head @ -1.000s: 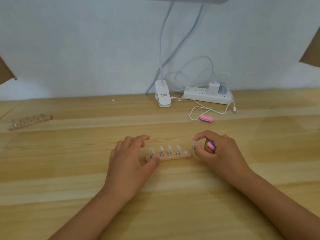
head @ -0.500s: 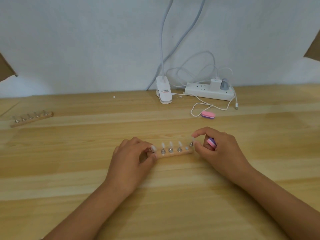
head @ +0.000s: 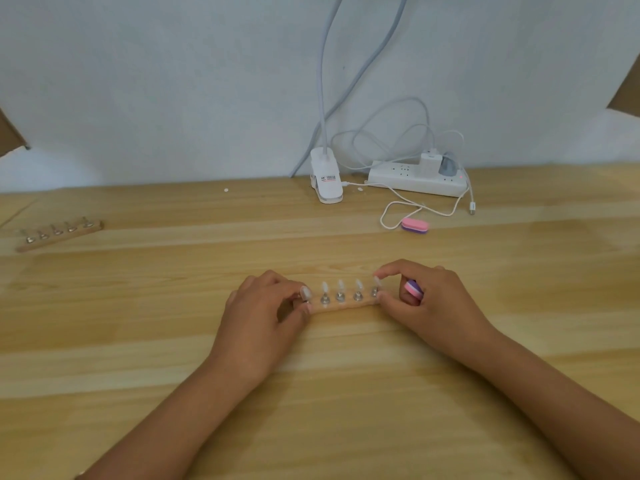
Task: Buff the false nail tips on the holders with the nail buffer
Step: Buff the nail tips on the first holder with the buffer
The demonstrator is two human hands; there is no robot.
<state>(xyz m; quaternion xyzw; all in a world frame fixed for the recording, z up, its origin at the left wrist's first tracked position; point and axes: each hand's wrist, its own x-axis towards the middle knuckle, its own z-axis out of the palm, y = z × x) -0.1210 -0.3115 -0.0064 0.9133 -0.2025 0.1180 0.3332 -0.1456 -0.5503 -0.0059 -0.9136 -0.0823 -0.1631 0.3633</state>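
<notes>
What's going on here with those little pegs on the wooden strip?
A person is working at a wooden table. Their left hand grips the left end of a holder carrying five false nail tips, while the right hand pinches its right end, with a pink-and-purple nail buffer tucked in its fingers. The buffer touches no tip right now. A second holder lies far left, a spare buffer near the power strip.

Pale matt wood table (head: 138, 341), wooden holder (head: 346, 307) (shiny metal studs (head: 340, 297)), translucent plastic tips (head: 340, 285)
</notes>
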